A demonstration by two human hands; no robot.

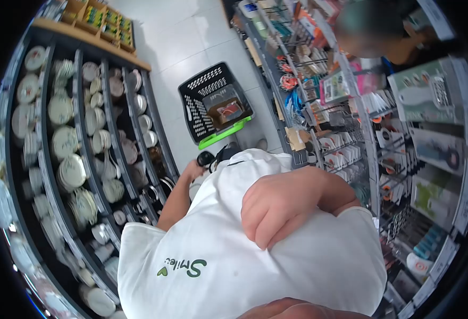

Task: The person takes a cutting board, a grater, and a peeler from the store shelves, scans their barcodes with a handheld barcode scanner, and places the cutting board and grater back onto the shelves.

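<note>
While the right hand (pixel 279 207) lies mid-frame on the white shirt (pixel 234 274), its fingers are curled and together; can't tell if cloth is pinched. Left hand (pixel 194 169), left of center, is at a black knob (pixel 206 158); whether its fingers are clamped on it, can't tell. Just above that, upper center, black basket (pixel 193 114) sits on the pale tile floor (pixel 178 32), green bar (pixel 226 134) along its near edge, packaged goods (pixel 231 110) inside. One shoe (pixel 261 144) shows just below the basket's right side. Left side of frame: dark shelves (pixel 37 127) with stacked dishes (pixel 65 141). Upper left corner: wooden bin (pixel 74 6), yellow-green items (pixel 103 21). Right side: rack (pixel 369 165) of hanging packs (pixel 428 95). Upper right: another person (pixel 369 26), blurred.
</note>
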